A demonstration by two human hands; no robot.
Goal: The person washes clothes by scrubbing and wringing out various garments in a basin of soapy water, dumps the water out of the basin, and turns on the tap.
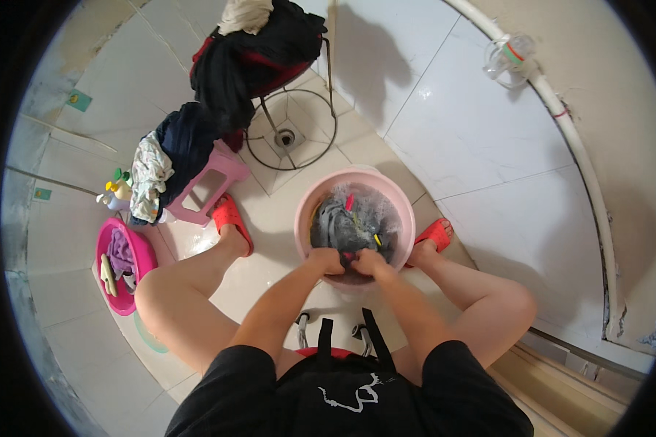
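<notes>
A pink plastic basin (pixel 410 229) stands on the tiled floor between my feet, filled with sudsy water. Dark grey cloth (pixel 333 221) lies partly under the water, with small red and yellow parts showing. At the near side of the basin, my left hand (pixel 328 260) is closed on the wet cloth. Close to its right, my right hand (pixel 368 262) also grips the cloth, with a bit of red between the two hands. The fingertips of both hands are partly hidden.
Dark clothes (pixel 224 71) hang over a round seat on metal legs, above a floor drain (pixel 285 137). A pink plastic stool (pixel 227 164) bears more clothes. Pump bottles (pixel 121 191) and a magenta basin (pixel 146 257) with cloths stand at left. A wall flanks the right side.
</notes>
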